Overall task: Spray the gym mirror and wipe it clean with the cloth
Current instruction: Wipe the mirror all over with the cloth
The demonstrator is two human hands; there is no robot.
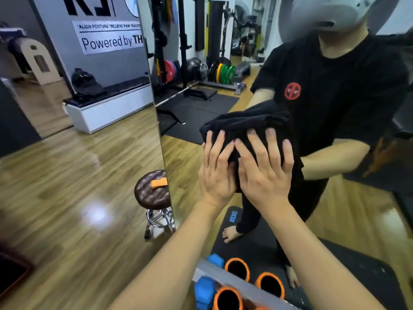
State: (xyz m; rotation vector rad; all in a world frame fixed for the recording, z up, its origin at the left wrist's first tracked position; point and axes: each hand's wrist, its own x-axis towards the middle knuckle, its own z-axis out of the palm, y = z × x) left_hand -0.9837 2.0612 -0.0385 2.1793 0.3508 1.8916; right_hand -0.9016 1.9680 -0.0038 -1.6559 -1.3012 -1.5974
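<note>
You are pressing a black cloth (243,124) flat against the mirror (223,52) with both hands side by side: your left hand (218,170) and right hand (264,166) are lying with fingers spread straight over the cloth, thumbs nearly touching. Low down by the mirror's foot, orange foam rollers (228,298) and a blue dumbbell (204,289) are standing just beside each other, doubled by their reflections. To the left, a brown stool (152,191) is carrying an orange block (159,182); the mirror's edge is cutting it off. The cloth is covering the glass beneath it. No spray bottle is showing.
</note>
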